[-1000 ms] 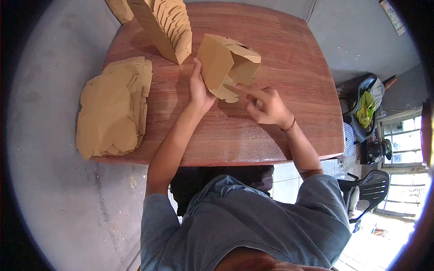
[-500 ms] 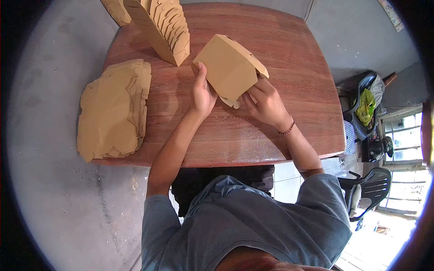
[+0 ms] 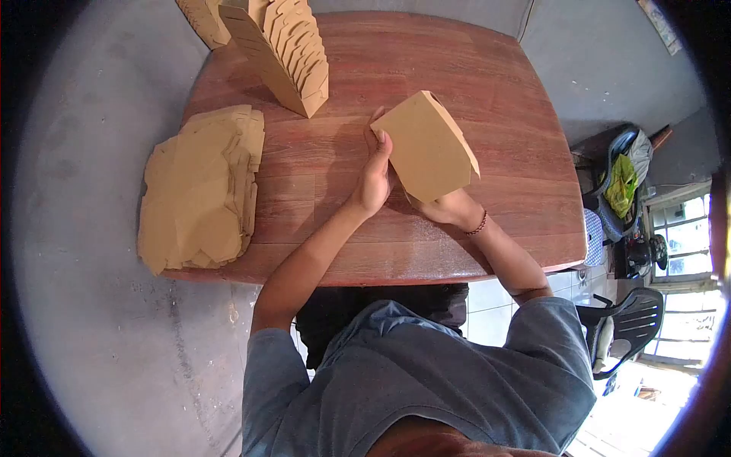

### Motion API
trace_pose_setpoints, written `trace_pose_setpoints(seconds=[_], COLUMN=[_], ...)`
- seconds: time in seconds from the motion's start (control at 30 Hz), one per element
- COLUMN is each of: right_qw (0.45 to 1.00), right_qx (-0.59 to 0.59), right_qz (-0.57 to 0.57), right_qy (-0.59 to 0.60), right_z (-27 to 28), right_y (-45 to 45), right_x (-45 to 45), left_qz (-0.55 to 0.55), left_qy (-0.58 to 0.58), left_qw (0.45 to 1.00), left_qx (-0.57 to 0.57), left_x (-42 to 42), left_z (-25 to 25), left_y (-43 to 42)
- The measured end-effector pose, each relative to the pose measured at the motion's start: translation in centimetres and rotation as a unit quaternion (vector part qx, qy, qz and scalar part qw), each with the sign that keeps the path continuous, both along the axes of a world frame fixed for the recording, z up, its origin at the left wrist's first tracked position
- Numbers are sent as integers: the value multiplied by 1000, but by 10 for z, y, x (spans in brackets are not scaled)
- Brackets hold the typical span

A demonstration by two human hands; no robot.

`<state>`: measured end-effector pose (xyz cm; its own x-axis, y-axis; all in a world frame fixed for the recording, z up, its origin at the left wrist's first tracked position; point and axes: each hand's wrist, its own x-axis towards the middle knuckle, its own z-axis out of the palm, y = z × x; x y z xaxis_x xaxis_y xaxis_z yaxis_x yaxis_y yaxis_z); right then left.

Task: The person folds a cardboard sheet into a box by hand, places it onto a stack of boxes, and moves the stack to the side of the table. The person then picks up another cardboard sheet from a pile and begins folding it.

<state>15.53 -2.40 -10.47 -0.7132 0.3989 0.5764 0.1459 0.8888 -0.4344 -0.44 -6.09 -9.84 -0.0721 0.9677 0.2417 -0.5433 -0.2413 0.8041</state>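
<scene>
A brown cardboard box (image 3: 428, 148) is held tilted above the wooden table, one broad plain face toward me. My left hand (image 3: 375, 177) grips its left side, thumb on the near face and fingertips showing behind the edge. Under the lower right end of the box is my right hand (image 3: 451, 207), its fingers mostly hidden by the cardboard; it wears a braided bracelet. Flat cardboard blanks (image 3: 194, 190) lie in an uneven pile to the left of my hands.
Nested cardboard boxes (image 3: 293, 65) stand in a row at the back left of the wooden table (image 3: 502, 228). Another cardboard piece (image 3: 204, 21) leans by the wall. Right of the table are a dark chair (image 3: 636, 324) and a yellow-green bag (image 3: 622, 185).
The box has moved right and toward me. My right hand has gone from its right side to underneath the lower end, and the loose flap at the bottom no longer shows.
</scene>
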Motion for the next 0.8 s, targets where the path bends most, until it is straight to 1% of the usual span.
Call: trace_pose_setpoints(seconds=[0.07, 0.1, 0.13, 0.17, 0.2, 0.23, 0.27, 0.33, 0.37, 0.43, 0.47, 0.53, 0.57, 0.63, 0.7, 0.8], right_qw=[1000, 998, 996, 996, 999, 1000, 1000, 996, 996, 994, 994, 992, 992, 992, 991, 988], right_qx=[-18, -53, -88, -87, -43, 0, 0, -85, -86, -19, -18, 120, 122, 126, 131, 152], right_qz=[-5, -14, -23, -23, -22, -21, -22, 7, 5, -46, -46, -17, -16, -3, 4, 5], right_qy=[-10, -11, -11, -11, -1, 10, 10, -25, -25, -95, -96, 19, 21, 9, 17, 32], right_z=[-5, -5, -5, -3, 0, 2, 4, 10, 13, 38, 43, 50, 50, 50, 53, 60], right_y=[-1, -2, -3, -3, -4, -4, -2, 2, 0, -8, -8, -6, -5, -5, -3, -1], right_x=[-1, -3, -5, -7, -9, -9, -8, -6, -3, -4, -6, -12, -12, -8, -3, 0], left_qz=[-27, -27, -49, -70, -71, -72, -73, -75, -75, -59, -40, -19, 2, -7, 42, 42], left_qy=[-17, -16, -48, -80, -80, -97, -114, -129, -146, -165, -182, -186, -191, -206, -232, -264], left_qw=[999, 999, 998, 994, 994, 991, 987, 983, 980, 979, 977, 977, 977, 973, 965, 955], left_qx=[1, 2, -16, -33, -32, -62, -92, -103, -114, -107, -100, -97, -95, -100, -115, -127], left_x=[-2, -2, -3, -3, -2, -2, -1, -2, -3, -11, -16, -26, -33, -42, -42, -43], left_z=[-12, -16, -21, -25, -21, -18, -14, -4, 0, 3, 5, 6, 7, 7, 8, 10], left_y=[6, 7, 9, 11, 10, 7, 6, 3, 2, 5, 7, 11, 14, 17, 18, 18])
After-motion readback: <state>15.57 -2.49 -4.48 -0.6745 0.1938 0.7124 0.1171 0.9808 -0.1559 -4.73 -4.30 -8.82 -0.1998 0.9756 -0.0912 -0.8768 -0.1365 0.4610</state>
